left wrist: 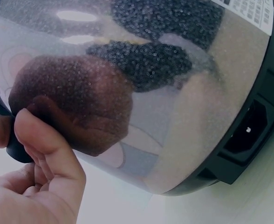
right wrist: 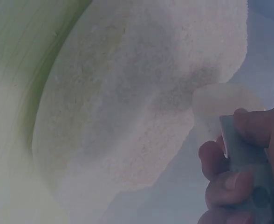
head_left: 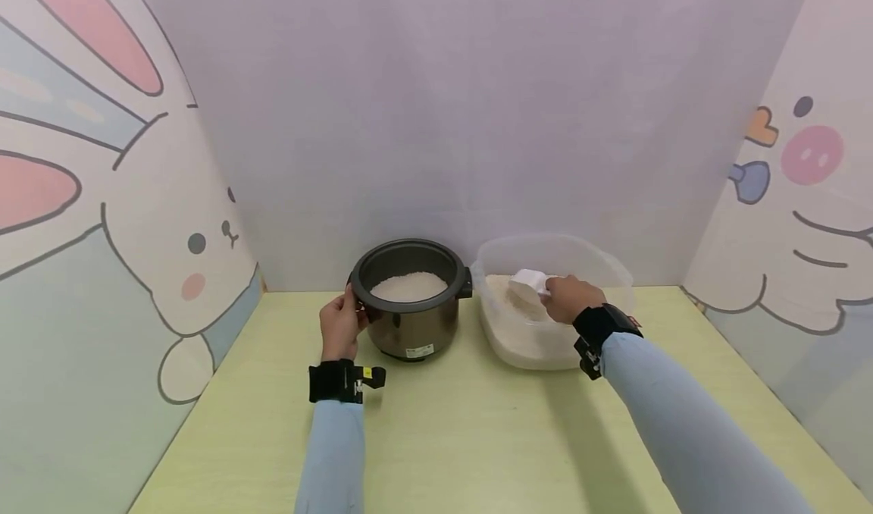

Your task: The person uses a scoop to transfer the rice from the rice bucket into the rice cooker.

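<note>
A dark rice cooker (head_left: 416,328), lidless, stands against the back wall with white rice (head_left: 409,287) inside. My left hand (head_left: 339,326) grips its left side handle; in the left wrist view, thumb and fingers pinch that black handle (left wrist: 18,150). To the right sits a translucent plastic tub (head_left: 549,247) holding more rice (head_left: 500,293). Over this tub, my right hand (head_left: 571,299) holds a white measuring scoop (head_left: 528,280) by its handle. In the right wrist view the fingers wrap round the scoop handle (right wrist: 246,154), above the tub's rice (right wrist: 127,88). How full the scoop is I cannot tell.
Both vessels rest on a pale yellow-green table (head_left: 470,438). A plain back wall (head_left: 436,120) rises close behind them. Side panels with a cartoon rabbit (head_left: 170,271) and a cartoon pig (head_left: 784,256) flank the table. A power socket (left wrist: 249,130) shows low on the cooker.
</note>
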Demonstrator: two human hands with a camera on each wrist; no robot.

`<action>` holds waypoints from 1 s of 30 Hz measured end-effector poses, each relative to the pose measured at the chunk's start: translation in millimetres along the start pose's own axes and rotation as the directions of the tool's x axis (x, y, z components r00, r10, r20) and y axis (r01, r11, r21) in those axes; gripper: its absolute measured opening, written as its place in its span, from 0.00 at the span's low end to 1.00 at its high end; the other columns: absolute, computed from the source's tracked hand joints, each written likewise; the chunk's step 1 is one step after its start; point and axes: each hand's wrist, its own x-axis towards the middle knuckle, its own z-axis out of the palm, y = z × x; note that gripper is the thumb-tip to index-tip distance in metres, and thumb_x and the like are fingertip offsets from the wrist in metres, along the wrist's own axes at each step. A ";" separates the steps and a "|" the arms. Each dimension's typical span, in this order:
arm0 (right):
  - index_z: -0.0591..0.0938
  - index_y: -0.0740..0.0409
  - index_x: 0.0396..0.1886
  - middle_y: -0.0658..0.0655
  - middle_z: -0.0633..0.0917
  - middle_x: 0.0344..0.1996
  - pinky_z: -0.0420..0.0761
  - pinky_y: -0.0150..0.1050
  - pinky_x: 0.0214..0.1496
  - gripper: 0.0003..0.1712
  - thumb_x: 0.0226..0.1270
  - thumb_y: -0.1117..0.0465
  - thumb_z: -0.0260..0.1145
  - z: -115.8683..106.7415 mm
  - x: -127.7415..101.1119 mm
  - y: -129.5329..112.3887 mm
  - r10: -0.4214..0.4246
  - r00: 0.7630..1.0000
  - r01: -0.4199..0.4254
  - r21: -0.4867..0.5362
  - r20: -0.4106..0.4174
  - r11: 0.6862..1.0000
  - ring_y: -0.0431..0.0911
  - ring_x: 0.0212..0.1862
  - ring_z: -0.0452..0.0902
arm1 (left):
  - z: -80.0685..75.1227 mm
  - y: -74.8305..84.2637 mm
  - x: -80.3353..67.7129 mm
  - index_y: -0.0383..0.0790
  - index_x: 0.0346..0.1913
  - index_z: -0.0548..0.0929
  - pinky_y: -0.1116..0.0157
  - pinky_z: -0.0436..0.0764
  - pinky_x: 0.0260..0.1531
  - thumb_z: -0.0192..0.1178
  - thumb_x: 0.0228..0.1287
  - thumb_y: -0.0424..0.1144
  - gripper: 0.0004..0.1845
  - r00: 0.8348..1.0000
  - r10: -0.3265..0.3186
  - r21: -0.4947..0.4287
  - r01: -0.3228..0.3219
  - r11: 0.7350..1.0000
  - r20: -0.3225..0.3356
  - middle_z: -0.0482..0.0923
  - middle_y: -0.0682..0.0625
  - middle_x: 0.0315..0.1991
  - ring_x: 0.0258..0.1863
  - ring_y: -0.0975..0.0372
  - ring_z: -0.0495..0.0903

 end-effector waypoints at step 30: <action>0.77 0.54 0.15 0.42 0.57 0.13 0.57 0.34 0.28 0.24 0.77 0.59 0.61 0.2 4.0 13.4 -0.347 0.929 0.301 0.283 0.128 0.910 0.37 0.20 0.49 | -0.1 -1.3 -0.3 0.32 0.42 0.82 0.70 0.82 0.27 0.56 0.77 0.55 0.25 1.000 -0.007 0.019 0.007 1.000 -0.009 0.74 0.49 0.30 0.23 0.65 0.79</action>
